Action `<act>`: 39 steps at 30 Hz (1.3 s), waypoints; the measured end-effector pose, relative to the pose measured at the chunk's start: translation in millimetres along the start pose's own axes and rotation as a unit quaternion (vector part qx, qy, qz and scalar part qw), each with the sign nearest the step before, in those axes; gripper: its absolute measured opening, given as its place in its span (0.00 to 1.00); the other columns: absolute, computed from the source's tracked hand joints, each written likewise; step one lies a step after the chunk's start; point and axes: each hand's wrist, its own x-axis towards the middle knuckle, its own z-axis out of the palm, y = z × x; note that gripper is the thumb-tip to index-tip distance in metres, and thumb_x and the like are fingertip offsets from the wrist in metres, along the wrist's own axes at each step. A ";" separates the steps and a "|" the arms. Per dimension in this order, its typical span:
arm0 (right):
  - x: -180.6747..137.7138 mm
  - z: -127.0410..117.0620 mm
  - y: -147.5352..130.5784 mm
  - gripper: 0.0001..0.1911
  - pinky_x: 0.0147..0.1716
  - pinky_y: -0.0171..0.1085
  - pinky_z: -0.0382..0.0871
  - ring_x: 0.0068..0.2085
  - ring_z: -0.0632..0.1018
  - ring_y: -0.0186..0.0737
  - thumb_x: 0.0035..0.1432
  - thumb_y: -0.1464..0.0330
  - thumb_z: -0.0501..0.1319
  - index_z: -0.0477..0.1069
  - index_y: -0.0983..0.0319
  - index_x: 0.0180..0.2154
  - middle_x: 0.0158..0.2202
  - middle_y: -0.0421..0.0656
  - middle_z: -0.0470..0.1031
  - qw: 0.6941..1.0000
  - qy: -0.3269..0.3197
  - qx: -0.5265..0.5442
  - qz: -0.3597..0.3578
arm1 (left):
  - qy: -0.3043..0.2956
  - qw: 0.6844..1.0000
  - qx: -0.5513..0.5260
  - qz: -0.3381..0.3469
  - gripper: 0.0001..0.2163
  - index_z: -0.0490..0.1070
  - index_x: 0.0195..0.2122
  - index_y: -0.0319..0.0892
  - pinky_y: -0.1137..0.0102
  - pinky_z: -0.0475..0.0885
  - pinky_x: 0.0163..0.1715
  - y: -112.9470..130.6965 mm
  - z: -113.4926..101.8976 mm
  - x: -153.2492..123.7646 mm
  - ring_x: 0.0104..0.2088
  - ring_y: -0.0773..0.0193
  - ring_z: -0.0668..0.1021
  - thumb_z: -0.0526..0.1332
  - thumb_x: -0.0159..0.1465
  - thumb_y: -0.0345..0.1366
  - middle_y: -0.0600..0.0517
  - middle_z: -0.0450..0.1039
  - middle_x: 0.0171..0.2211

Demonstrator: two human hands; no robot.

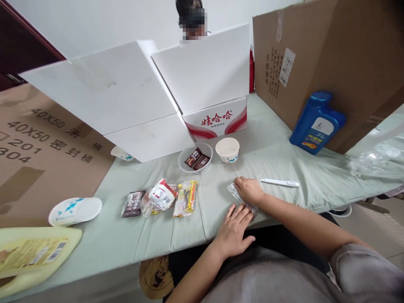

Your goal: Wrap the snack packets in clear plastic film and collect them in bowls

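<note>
My right hand (248, 189) lies on a small clear plastic packet (234, 192) on the pale green tablecloth (277, 151), its fingers curled down over the packet. My left hand (232, 229) rests flat near the table's front edge, fingers stretched out and touching the packet's near end. A white pen-like stick (279, 182) lies just right of my right hand. Left of my hands lie a yellow snack pack (186, 198), a red-and-white pack (160, 196) and a dark brown pack (133, 203). Behind them stand a clear bowl (187, 153) holding two brown packets and a white paper bowl (227, 149).
An open white carton (214, 120) with red print stands at the back, a person partly hidden behind it. A blue jug (317, 123) leans by a big cardboard box (347, 54). A paper bowl (75, 210) and a yellow bottle (34, 254) lie at the left.
</note>
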 end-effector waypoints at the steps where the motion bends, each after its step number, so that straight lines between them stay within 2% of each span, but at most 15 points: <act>1: -0.3 0.6 0.5 0.16 0.33 0.35 0.62 0.39 0.79 0.43 0.69 0.64 0.46 0.68 0.63 0.46 0.42 0.49 0.77 1.000 0.001 -0.003 0.000 | 0.026 0.999 -0.020 -0.005 0.23 0.65 0.58 0.44 0.49 0.55 0.64 -1.1 -1.6 0.9 0.63 0.52 0.64 0.60 0.62 0.43 0.46 0.66 0.59; 5: -1.1 1.9 0.3 0.15 0.32 0.35 0.61 0.39 0.79 0.42 0.69 0.63 0.46 0.68 0.61 0.46 0.42 0.47 0.76 1.000 0.007 -0.011 -0.004 | 0.172 0.981 -0.074 -0.044 0.11 0.72 0.45 0.41 0.60 0.71 0.51 -11.2 -16.7 13.2 0.49 0.58 0.73 0.53 0.66 0.33 0.45 0.74 0.43; 8: -0.8 3.2 -0.9 0.16 0.32 0.35 0.61 0.38 0.78 0.42 0.69 0.63 0.45 0.68 0.62 0.45 0.41 0.47 0.76 1.000 0.011 -0.014 -0.003 | 0.213 0.976 -0.031 -0.038 0.09 0.73 0.41 0.41 0.60 0.71 0.48 -24.5 -24.3 29.2 0.45 0.58 0.73 0.54 0.66 0.33 0.46 0.73 0.40; 14: 4.8 -17.6 18.1 0.13 0.34 0.38 0.65 0.38 0.78 0.45 0.65 0.65 0.52 0.69 0.63 0.47 0.41 0.49 0.76 0.999 0.029 -0.020 0.031 | 0.201 0.976 0.062 -0.046 0.04 0.74 0.34 0.43 0.55 0.69 0.50 -46.4 -12.0 45.1 0.49 0.53 0.71 0.59 0.62 0.31 0.48 0.73 0.40; 16: 1.1 -28.8 25.9 0.14 0.39 0.41 0.66 0.42 0.77 0.48 0.66 0.67 0.50 0.69 0.66 0.48 0.44 0.53 0.75 0.997 0.062 -0.023 0.047 | 0.200 0.977 0.059 -0.047 0.04 0.73 0.35 0.43 0.56 0.69 0.49 -48.1 -9.3 43.8 0.48 0.54 0.71 0.60 0.62 0.30 0.48 0.72 0.40; 17: -3.6 -32.4 28.1 0.15 0.42 0.42 0.67 0.45 0.75 0.49 0.66 0.67 0.50 0.69 0.66 0.49 0.46 0.55 0.74 0.996 0.086 -0.018 0.026 | 0.200 0.977 0.057 -0.046 0.04 0.73 0.35 0.43 0.57 0.69 0.49 -48.3 -9.0 42.7 0.48 0.55 0.71 0.60 0.62 0.30 0.48 0.72 0.40; 18: -10.3 -33.9 29.3 0.17 0.46 0.44 0.66 0.49 0.73 0.51 0.66 0.65 0.51 0.69 0.66 0.50 0.48 0.55 0.73 0.994 0.109 -0.009 -0.022 | 0.200 0.977 0.055 -0.045 0.03 0.73 0.35 0.43 0.57 0.69 0.48 -48.3 -8.9 41.7 0.47 0.55 0.71 0.60 0.62 0.31 0.48 0.72 0.40; 20: -29.3 -29.0 29.7 0.23 0.54 0.49 0.61 0.58 0.67 0.53 0.65 0.58 0.53 0.67 0.66 0.55 0.53 0.56 0.71 0.976 0.129 0.009 -0.176 | 0.204 0.976 0.053 -0.045 0.04 0.73 0.37 0.42 0.57 0.69 0.48 -48.3 -9.3 40.0 0.47 0.55 0.71 0.59 0.63 0.31 0.47 0.72 0.41; 22: -52.9 -15.8 31.5 0.34 0.60 0.53 0.54 0.64 0.58 0.54 0.62 0.51 0.55 0.61 0.66 0.61 0.60 0.55 0.65 0.947 0.097 0.006 -0.307 | 0.210 0.975 0.053 -0.052 0.05 0.72 0.39 0.42 0.57 0.68 0.49 -48.5 -9.5 39.2 0.47 0.55 0.71 0.58 0.64 0.31 0.46 0.71 0.42; 24: -76.9 -0.4 37.4 0.40 0.62 0.54 0.50 0.67 0.53 0.55 0.60 0.49 0.56 0.54 0.68 0.65 0.64 0.55 0.60 0.939 0.052 -0.015 -0.339 | 0.211 0.974 0.053 -0.061 0.05 0.72 0.38 0.41 0.57 0.68 0.50 -48.6 -9.4 39.2 0.48 0.56 0.71 0.57 0.64 0.30 0.46 0.71 0.42; 27: -105.3 13.2 49.3 0.34 0.62 0.53 0.50 0.66 0.55 0.53 0.62 0.61 0.57 0.53 0.67 0.65 0.65 0.53 0.57 0.956 0.038 -0.034 -0.290 | 0.207 0.975 0.051 -0.068 0.05 0.72 0.35 0.41 0.58 0.67 0.49 -47.7 -9.6 39.9 0.47 0.56 0.71 0.56 0.64 0.31 0.47 0.71 0.41; 30: -119.4 12.0 51.0 0.26 0.56 0.49 0.59 0.59 0.65 0.49 0.62 0.72 0.55 0.60 0.64 0.62 0.59 0.52 0.66 0.969 0.069 -0.012 -0.238 | 0.200 0.976 0.055 -0.064 0.06 0.72 0.38 0.41 0.58 0.66 0.49 -45.4 -11.0 40.3 0.47 0.56 0.71 0.56 0.65 0.32 0.47 0.72 0.41; 32: -122.1 8.0 43.4 0.20 0.48 0.46 0.65 0.50 0.72 0.46 0.64 0.73 0.53 0.65 0.64 0.57 0.50 0.52 0.73 0.969 0.082 0.009 -0.231 | 0.180 0.981 0.062 -0.047 0.08 0.72 0.44 0.43 0.57 0.65 0.50 -43.8 -12.2 39.8 0.48 0.56 0.71 0.56 0.66 0.34 0.47 0.72 0.42; 35: -121.3 3.2 26.1 0.13 0.40 0.42 0.65 0.40 0.72 0.42 0.66 0.71 0.51 0.71 0.63 0.47 0.38 0.48 0.74 0.963 0.096 0.030 -0.251 | 0.153 0.986 0.068 -0.019 0.09 0.72 0.45 0.46 0.56 0.63 0.52 -42.7 -13.0 38.1 0.51 0.55 0.71 0.60 0.65 0.38 0.48 0.72 0.44; 39: -114.2 -3.3 12.2 0.11 0.46 0.44 0.63 0.46 0.71 0.43 0.66 0.72 0.50 0.71 0.62 0.40 0.42 0.48 0.73 0.948 0.118 0.054 -0.290 | 0.148 0.987 0.064 -0.016 0.11 0.73 0.44 0.46 0.56 0.62 0.54 -44.1 -11.9 36.7 0.53 0.55 0.70 0.62 0.62 0.42 0.48 0.72 0.46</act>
